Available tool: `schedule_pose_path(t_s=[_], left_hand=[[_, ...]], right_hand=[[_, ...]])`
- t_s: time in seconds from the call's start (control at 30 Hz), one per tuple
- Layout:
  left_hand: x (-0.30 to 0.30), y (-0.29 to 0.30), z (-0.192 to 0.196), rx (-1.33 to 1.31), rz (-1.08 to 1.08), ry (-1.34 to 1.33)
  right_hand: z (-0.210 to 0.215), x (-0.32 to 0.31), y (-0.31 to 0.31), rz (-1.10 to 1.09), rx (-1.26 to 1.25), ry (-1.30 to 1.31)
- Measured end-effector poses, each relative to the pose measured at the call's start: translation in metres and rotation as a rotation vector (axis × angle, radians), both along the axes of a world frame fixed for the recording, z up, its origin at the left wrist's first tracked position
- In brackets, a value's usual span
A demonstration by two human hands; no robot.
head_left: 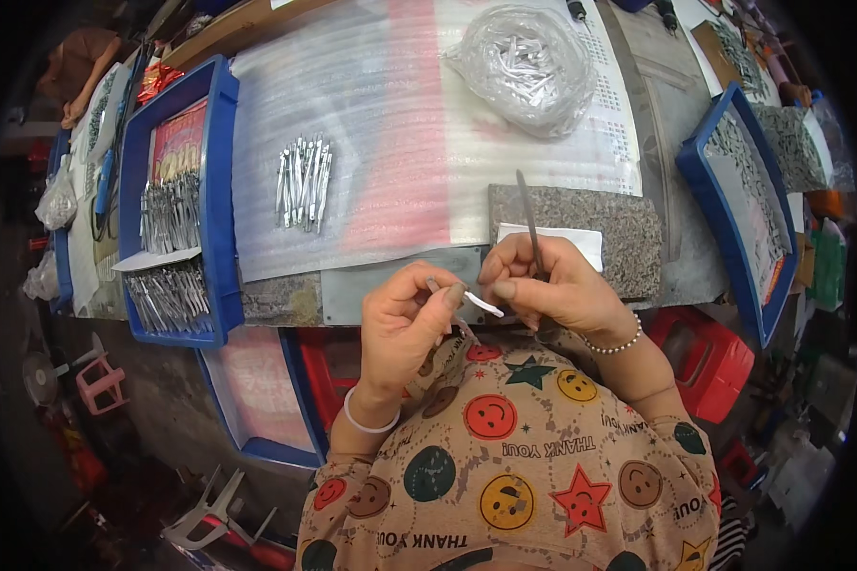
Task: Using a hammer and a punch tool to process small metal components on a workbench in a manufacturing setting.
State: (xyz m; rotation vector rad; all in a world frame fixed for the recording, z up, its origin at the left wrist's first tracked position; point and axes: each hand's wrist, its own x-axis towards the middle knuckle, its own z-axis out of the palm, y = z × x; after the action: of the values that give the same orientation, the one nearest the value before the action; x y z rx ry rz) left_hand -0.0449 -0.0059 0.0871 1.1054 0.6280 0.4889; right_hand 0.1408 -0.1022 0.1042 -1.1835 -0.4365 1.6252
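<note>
At the table's near edge, my left hand (402, 328) pinches a slim white and silver strip (484, 305) between thumb and fingers. Its white end points toward my other hand. My right hand (564, 290) is closed around a thin dark metal tool (526, 207), like a narrow file, which sticks up past the fingers. The fingertips of that hand are close to the strip's end; whether they touch it I cannot tell. Beneath the tool lie a grey stone block (628, 238) and a folded white paper (588, 249). A loose row of similar silver strips (304, 186) lies farther left.
A clear plastic bag (533, 71) of white pieces rests at the back. A blue tray (221, 190) of bundled silver strips stands at left, another blue tray (700, 157) at right. Below are an empty-looking blue tray (295, 381) and a red stool (709, 366). Someone's arm (81, 100) shows far left.
</note>
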Motion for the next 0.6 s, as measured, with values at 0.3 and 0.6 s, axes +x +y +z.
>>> schedule_pose_path(t_s=[0.3,0.6], left_hand=[[-0.002,-0.004,-0.013,-0.139,0.097,-0.058],[-0.005,-0.007,-0.016,-0.387,0.116,-0.226]], right_hand=[[0.004,-0.018,-0.012,0.044,0.188,-0.612],[0.004,-0.030,-0.011,0.014,0.442,-0.903]])
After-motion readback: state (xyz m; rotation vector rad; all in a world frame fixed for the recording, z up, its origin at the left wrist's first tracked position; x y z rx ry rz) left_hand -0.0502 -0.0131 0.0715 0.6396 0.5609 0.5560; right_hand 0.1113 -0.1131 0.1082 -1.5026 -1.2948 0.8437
